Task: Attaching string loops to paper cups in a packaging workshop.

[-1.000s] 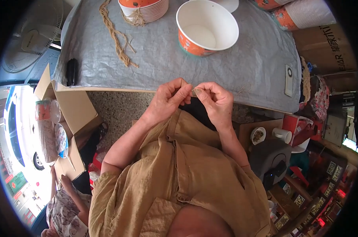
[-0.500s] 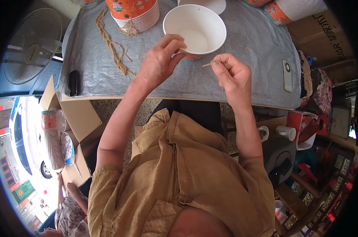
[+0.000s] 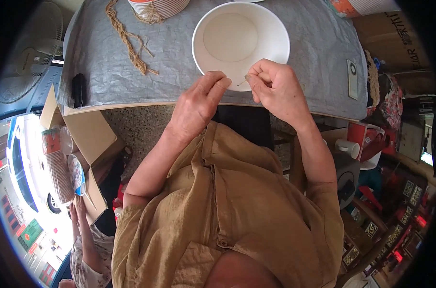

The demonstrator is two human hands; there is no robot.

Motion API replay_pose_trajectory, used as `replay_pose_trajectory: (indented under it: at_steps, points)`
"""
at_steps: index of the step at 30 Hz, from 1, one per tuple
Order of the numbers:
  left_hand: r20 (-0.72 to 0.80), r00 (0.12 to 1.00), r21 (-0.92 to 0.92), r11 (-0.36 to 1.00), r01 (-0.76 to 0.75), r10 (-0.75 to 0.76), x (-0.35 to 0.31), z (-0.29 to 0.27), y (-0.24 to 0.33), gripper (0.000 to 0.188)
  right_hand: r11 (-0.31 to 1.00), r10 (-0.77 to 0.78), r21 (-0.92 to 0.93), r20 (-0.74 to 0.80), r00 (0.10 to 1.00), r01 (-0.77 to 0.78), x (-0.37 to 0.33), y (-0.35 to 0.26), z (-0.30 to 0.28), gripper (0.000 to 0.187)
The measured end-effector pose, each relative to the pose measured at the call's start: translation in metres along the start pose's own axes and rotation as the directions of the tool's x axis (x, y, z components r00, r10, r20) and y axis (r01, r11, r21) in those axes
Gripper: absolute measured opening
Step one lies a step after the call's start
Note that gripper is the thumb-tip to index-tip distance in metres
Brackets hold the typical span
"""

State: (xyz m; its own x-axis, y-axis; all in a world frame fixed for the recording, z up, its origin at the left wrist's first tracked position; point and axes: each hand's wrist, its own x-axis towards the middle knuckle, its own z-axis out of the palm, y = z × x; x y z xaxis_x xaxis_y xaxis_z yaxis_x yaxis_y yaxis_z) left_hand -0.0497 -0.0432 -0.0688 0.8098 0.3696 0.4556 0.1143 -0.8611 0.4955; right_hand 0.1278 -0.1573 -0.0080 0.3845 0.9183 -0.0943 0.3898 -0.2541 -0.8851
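Over at the grey-covered table (image 3: 319, 62), the left hand (image 3: 198, 99) is at the near rim of a white-lined paper bucket (image 3: 274, 45), while the right hand (image 3: 279, 90) pinches a thin strand (image 3: 243, 82); brown twine (image 3: 125, 38) lies farther left.

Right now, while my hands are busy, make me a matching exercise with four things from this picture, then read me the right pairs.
Things:
1. Round tub
2. Twine bundle
3. Right hand
4. Fan

Descriptions:
A. At the far left, beyond the table's edge
B. Fingers pinched on a thin strand
C. White inside, mouth turned upward
D. Tan, lying on the grey covering

Right pairs: 1-C, 2-D, 3-B, 4-A.
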Motion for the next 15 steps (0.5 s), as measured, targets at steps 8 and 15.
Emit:
replay_pose_trajectory:
  at_steps: [8,15]
  points:
    - [0.025,0.999,-0.003,0.999,-0.04,0.04,-0.0045,-0.001,0.0013,0.038,0.991,0.006,-0.133,0.024,1.0,-0.002,-0.0024,0.0026,0.0021,0.009]
    - [0.012,1.0,-0.026,1.0,-0.005,0.006,-0.0031,-0.0017,0.0061,0.039,0.992,0.042,-0.121,0.005,0.999,-0.041,-0.0015,0.003,0.0039,0.009]
